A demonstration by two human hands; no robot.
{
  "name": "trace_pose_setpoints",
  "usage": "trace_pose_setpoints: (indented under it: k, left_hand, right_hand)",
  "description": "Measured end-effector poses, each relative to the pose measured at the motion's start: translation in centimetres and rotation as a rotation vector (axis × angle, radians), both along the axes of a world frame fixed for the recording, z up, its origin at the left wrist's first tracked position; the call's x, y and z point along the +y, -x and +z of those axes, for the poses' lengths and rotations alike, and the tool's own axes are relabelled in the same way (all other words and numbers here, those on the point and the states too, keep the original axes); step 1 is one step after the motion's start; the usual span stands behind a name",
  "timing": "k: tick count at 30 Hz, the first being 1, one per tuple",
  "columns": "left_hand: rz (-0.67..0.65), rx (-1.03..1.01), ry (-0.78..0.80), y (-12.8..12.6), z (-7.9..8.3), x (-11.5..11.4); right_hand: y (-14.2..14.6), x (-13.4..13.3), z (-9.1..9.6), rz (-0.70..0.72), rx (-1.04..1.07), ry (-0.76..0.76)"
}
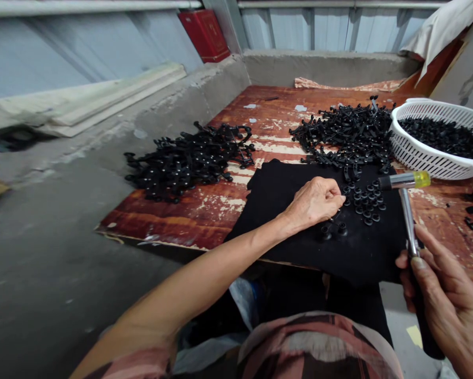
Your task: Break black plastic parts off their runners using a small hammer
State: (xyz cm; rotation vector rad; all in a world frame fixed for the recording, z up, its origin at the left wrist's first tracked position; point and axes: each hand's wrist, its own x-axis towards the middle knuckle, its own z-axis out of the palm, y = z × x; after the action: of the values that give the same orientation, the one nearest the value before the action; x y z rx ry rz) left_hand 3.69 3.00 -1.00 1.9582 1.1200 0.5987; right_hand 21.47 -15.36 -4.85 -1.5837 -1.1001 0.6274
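My right hand point(449, 289) is wrapped round the handle of a mallet point(408, 216), whose metal head has a yellow face at one end and a black one at the other. The head is raised over the right side of a black cloth point(275, 210). My left hand point(317, 200) is closed in a pinch low over the cloth; what its fingertips hold is largely hidden. Just right of them lie several black ring-shaped parts point(366, 202) in rows. Two round black pieces point(334, 230) stand in front of the left hand.
Black plastic pieces form a pile point(189, 160) at the left and another pile point(346, 131) at the back. A white basket point(421, 150) of small black parts stands at the right. The worn red-brown table point(157, 223) meets a concrete ledge point(228, 87).
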Motion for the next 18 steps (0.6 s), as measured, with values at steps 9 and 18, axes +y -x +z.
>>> trace_pose_setpoints:
  k: [9, 18]
  left_hand:
    - [0.020, 0.028, -0.019, -0.08, -0.10, -0.12]
    - [0.035, 0.220, -0.159, -0.42, 0.55, -0.83]
  right_hand:
    - [-0.11, 0.10, 0.23, 0.049, -0.008, -0.027]
    - [0.58, 0.09, 0.66, 0.000, -0.026, -0.013]
